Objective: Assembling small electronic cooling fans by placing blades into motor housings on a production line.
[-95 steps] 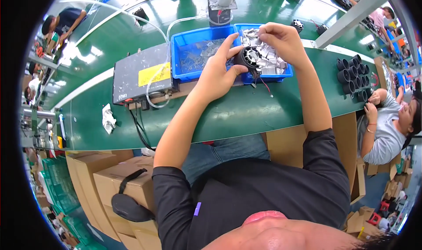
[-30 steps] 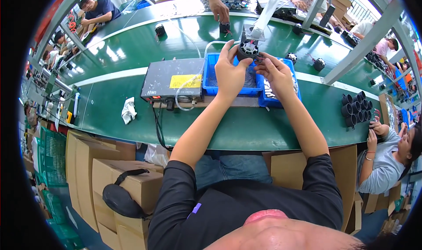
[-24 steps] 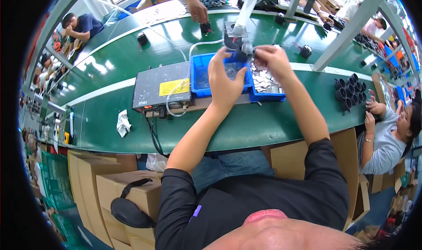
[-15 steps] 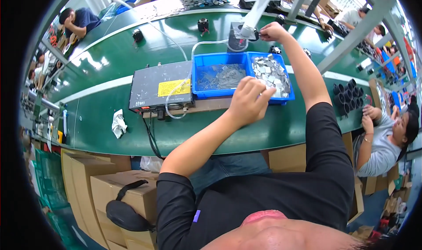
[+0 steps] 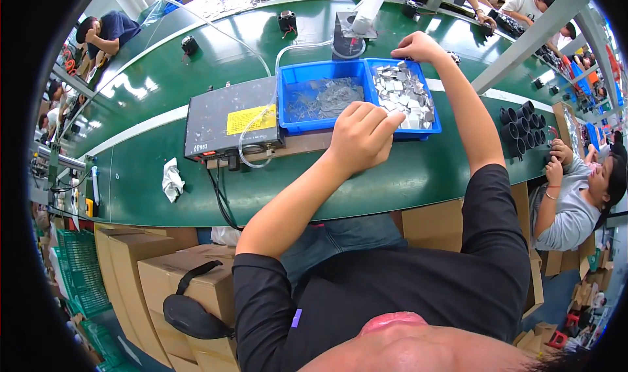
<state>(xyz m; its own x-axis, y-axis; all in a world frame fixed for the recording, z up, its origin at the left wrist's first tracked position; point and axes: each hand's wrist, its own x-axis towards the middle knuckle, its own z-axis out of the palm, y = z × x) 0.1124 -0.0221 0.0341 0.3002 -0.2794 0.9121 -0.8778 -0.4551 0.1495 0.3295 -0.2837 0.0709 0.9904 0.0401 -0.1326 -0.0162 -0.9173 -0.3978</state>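
My left hand hovers over the near edge of a blue two-part tray, its fingers curled closed. Whatever they may hold is too small or hidden to name. The tray's left part holds grey thin scraps; its right part is heaped with small silvery square pieces. My right hand reaches past the tray's far right corner, fingers bent down and drawn together. A dark shape shows beneath it, and what is between the fingertips is hidden. Left of that hand stands a dark cylindrical holder below a pale transparent tube.
A grey control box with a yellow label and hoses stands left of the tray. Small black motor-like units sit on the green belt. Black cups cluster at right near a co-worker. A crumpled white tissue lies at left.
My right hand has left the holder and tube, dropping toward the tray's far right corner. My left hand's fingers have curled in more. The whole view has shifted slightly.
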